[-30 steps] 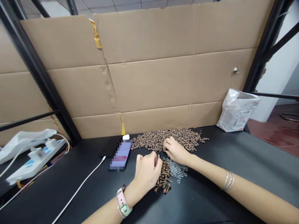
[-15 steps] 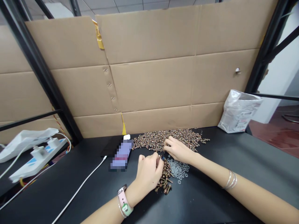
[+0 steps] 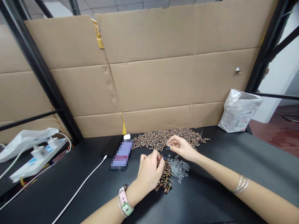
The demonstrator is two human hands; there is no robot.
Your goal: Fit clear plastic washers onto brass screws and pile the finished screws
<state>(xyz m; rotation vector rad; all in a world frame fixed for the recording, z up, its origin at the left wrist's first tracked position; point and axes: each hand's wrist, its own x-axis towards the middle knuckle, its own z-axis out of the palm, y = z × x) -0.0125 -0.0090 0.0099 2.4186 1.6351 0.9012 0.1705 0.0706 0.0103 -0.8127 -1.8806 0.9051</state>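
Observation:
My left hand [image 3: 149, 169] is closed in a pinch at the left edge of a small pile of bronze-coloured bolts [image 3: 166, 180]. A bit of brassy metal, seemingly a bolt, shows at its fingertips; the rest is hidden. Thumb and forefinger of my right hand [image 3: 182, 148] are pressed together at the front edge of a wide heap of small coppery screw-like pieces [image 3: 151, 139]. What they hold, if anything, is too small to make out. Flat translucent washers [image 3: 179, 169] lie loose beside the bolts, below my right hand.
A phone [image 3: 121, 155] lies left of my left hand, near a white earbud case [image 3: 126, 137] and a charging cable [image 3: 80, 189]. A plastic bag [image 3: 239, 112] stands back right. Cardboard [image 3: 151, 87] walls off the rear. A power strip [image 3: 38, 161] is far left.
My right hand has lifted slightly off the heap and shifted a little right, its fingers now drawn into a pinch. My left hand has stayed nearly in place.

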